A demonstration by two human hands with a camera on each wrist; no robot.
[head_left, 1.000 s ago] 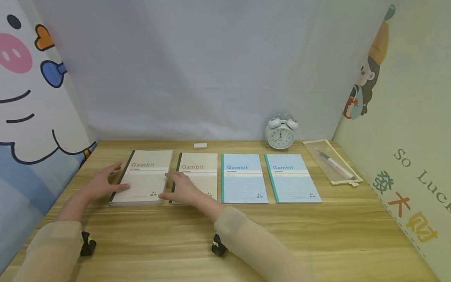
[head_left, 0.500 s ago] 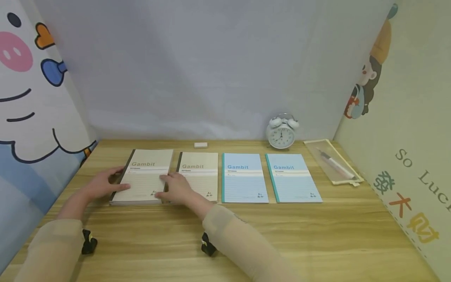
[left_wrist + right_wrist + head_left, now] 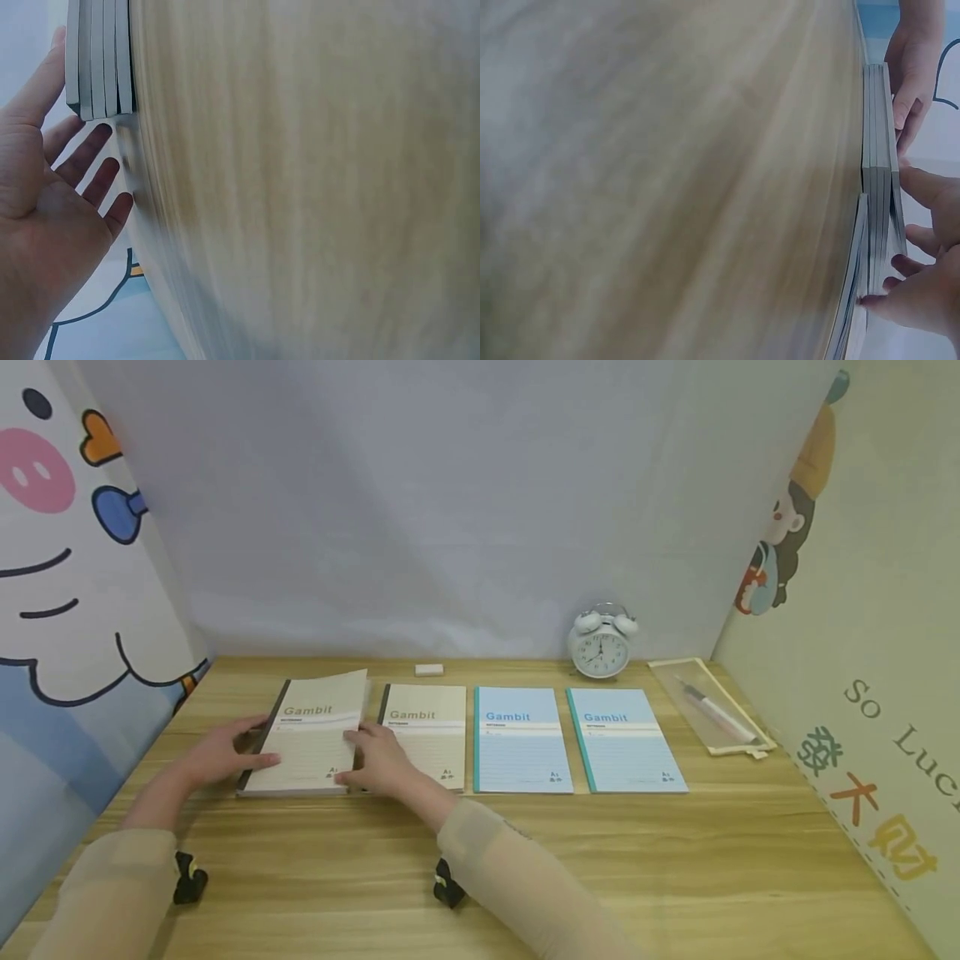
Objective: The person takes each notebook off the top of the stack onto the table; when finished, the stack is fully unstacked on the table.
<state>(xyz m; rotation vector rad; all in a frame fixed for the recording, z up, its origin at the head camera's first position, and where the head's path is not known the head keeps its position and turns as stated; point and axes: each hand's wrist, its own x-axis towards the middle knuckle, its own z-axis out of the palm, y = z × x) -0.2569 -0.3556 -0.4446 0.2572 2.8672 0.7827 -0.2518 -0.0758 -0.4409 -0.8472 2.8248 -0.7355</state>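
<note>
At the left of the table lies a stack of several cream notebooks with dark spines. The top notebook has its right side bent up, its far right corner highest. My right hand holds that raised edge, thumb near the front corner and fingers along the side. In the right wrist view, a gap shows beneath the top notebook's edge. My left hand rests at the spine side, thumb over the cover and fingers spread beside the stack.
Right of the stack lie another cream notebook and two blue notebooks in a row. Behind them are a white eraser and a white alarm clock. A zip pouch with a pen lies at right.
My right hand has moved slightly left onto the stack's right edge. The top notebook's right side has risen from flat. My left hand stays by the spine.
</note>
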